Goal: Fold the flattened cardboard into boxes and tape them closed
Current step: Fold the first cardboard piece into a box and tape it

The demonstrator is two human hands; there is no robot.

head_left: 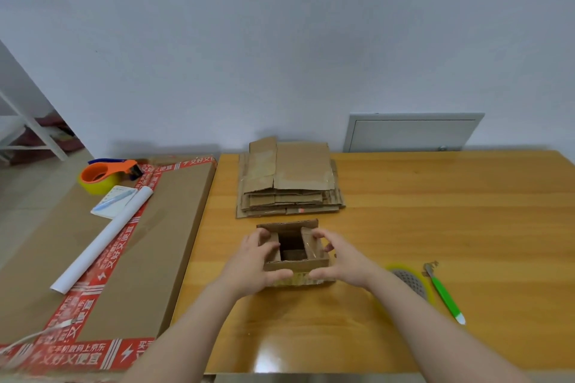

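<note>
On worktop (435,211) centre, toward near edge: one box (295,261), half-formed, top open, side flaps turned inward. Left hand (255,261) curled on left wall, fingers over flap, thumb on near wall. Right hand (339,261) mirrors it on right wall. Cardboard likely light, stiff across panels, weak at creases. Hold walls near corners, not flap tips. Behind box, apart: one stack (289,180) of flat blanks, sheet count unclear. Tape: one dispenser (99,176) far left, one loose roll (409,281) right. One green cutter (445,295) beside roll.

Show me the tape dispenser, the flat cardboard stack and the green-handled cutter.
tape dispenser (123,165), head view, orange frame
flat cardboard stack (300,169), head view, top sheet
green-handled cutter (444,295), head view, green handle
</note>
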